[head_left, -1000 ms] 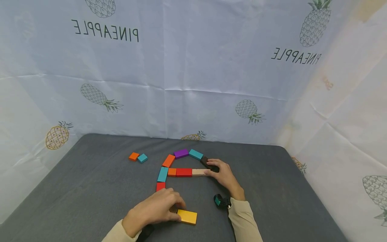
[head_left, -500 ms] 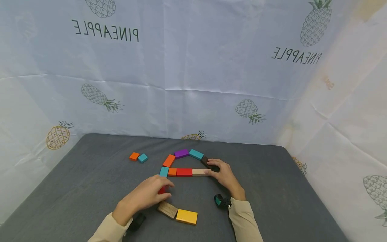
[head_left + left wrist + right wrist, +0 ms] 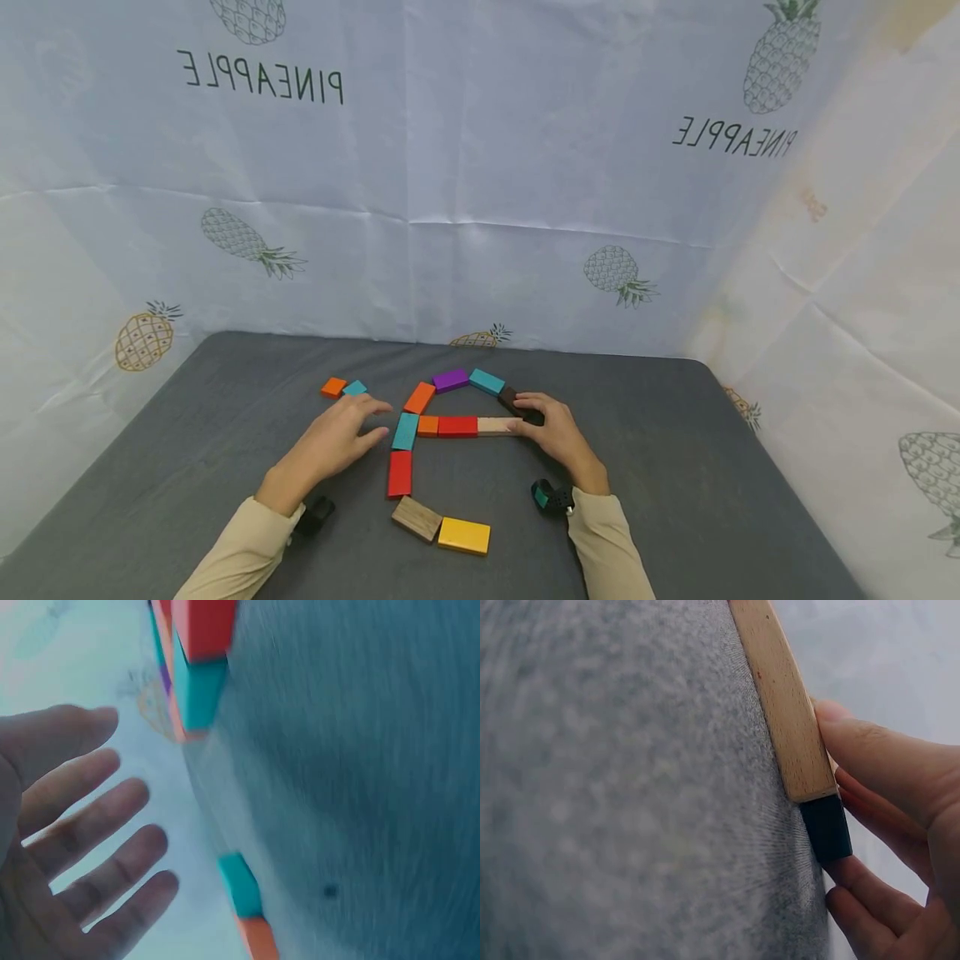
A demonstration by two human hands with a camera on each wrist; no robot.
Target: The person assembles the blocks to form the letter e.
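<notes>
My right hand (image 3: pixel 557 435) holds the right end of the block figure. In the right wrist view its thumb lies on the pale wooden block (image 3: pixel 787 705), and its fingers curl round the black block (image 3: pixel 826 829) beside it. My left hand (image 3: pixel 326 446) hovers left of the figure, holding nothing, its fingers spread apart. Close to its fingertips are a small teal block (image 3: pixel 354 388) and the figure's longer teal block (image 3: pixel 405 432). A red block (image 3: pixel 400 474), a brown wooden block (image 3: pixel 417 518) and a yellow block (image 3: pixel 464 536) continue the figure downward.
A small orange block (image 3: pixel 333 387) lies at the back left. Orange, purple (image 3: pixel 451 381), teal and dark brown blocks form the top arc; orange and red (image 3: pixel 457 427) ones form the crossbar. The grey table (image 3: pixel 675 500) meets a pineapple-print cloth (image 3: pixel 525 167) behind.
My left hand has left the yellow and brown blocks, passed over the red block, and moved up and left toward the small loose blocks. The right hand stays in place.
</notes>
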